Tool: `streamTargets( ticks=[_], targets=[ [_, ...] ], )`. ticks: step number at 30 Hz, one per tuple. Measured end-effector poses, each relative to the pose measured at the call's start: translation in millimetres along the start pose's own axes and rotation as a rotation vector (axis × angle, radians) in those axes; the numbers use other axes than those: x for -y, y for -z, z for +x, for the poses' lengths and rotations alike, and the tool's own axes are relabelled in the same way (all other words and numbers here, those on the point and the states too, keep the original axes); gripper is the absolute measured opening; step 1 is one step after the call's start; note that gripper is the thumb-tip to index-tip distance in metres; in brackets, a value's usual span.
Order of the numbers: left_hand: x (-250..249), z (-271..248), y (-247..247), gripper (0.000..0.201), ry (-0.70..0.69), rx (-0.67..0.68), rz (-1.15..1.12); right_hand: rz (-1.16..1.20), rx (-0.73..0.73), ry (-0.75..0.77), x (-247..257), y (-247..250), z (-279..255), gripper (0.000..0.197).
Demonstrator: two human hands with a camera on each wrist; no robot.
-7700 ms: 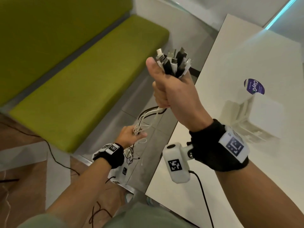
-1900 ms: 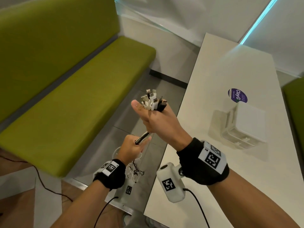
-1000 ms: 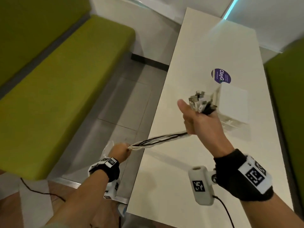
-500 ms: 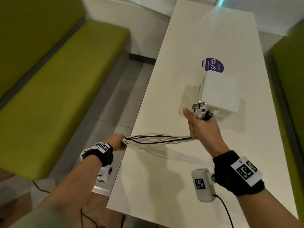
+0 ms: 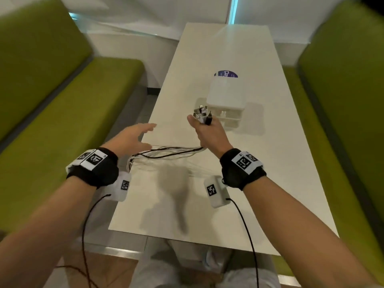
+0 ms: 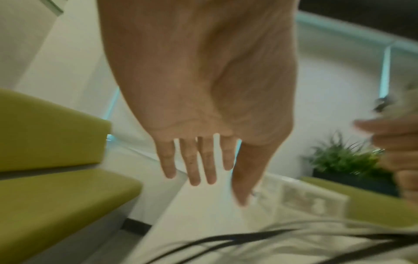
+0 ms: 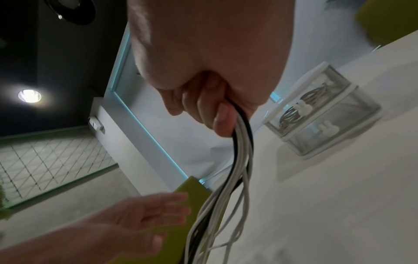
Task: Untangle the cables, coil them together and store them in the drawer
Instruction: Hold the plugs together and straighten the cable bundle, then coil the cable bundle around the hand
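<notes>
A bundle of white and black cables (image 5: 166,152) lies across the white table (image 5: 280,163), running left to its edge. My right hand (image 5: 204,126) grips the bundle just under the plugs (image 5: 202,115), which stick up out of the fist. In the right wrist view its fingers (image 7: 217,114) curl round the cables (image 7: 239,160). My left hand (image 5: 148,135) hovers over the table's left edge with straight fingers (image 6: 199,160), holding nothing. The white drawer unit (image 5: 225,98) stands just behind the right hand. Its two clear drawers (image 7: 321,114) look pushed in, and the upper one holds coiled cables.
Green benches (image 5: 62,125) flank the table on both sides. A purple round sticker (image 5: 226,74) lies behind the drawer unit. A potted plant (image 6: 339,160) stands beyond the table. Black sensor leads hang from both wrist units.
My left hand let go of the cables at the table's left edge and now opens above it. The right hand stays near the drawer unit, still gripping the bundle.
</notes>
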State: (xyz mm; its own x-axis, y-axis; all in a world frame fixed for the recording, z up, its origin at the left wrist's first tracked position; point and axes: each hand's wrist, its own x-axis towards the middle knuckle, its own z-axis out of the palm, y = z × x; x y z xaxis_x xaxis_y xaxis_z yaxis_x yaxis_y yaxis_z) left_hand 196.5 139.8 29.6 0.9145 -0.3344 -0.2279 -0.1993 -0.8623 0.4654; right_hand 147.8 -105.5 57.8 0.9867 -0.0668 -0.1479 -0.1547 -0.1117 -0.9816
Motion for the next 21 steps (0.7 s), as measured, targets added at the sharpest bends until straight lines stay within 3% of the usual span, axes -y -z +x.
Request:
streamTargets(
  ticks=[5, 9, 15, 18, 21],
  targets=[
    [-97, -21, -56, 0.086, -0.234, 0.075, -0.083, 0.092, -0.04, 0.056, -11, 26, -30, 0.048],
    [-136, -28, -96, 0.041, -0.325, 0.026, -0.073, 0.182, -0.014, 0.117, -13, 45, -53, 0.045],
    [-135, -35, -125, 0.096, -0.475, -0.132, 0.252, 0.214, 0.066, 0.079, -14, 54, -74, 0.047],
    [-132, -28, -126, 0.099, -0.54, -0.176, 0.286, 0.21, 0.029, 0.044, -14, 54, -73, 0.046],
    [-135, -25, -123, 0.09, -0.57, -0.184, 0.245, 0.261, -0.051, 0.011, -10, 52, -70, 0.049]
  ],
)
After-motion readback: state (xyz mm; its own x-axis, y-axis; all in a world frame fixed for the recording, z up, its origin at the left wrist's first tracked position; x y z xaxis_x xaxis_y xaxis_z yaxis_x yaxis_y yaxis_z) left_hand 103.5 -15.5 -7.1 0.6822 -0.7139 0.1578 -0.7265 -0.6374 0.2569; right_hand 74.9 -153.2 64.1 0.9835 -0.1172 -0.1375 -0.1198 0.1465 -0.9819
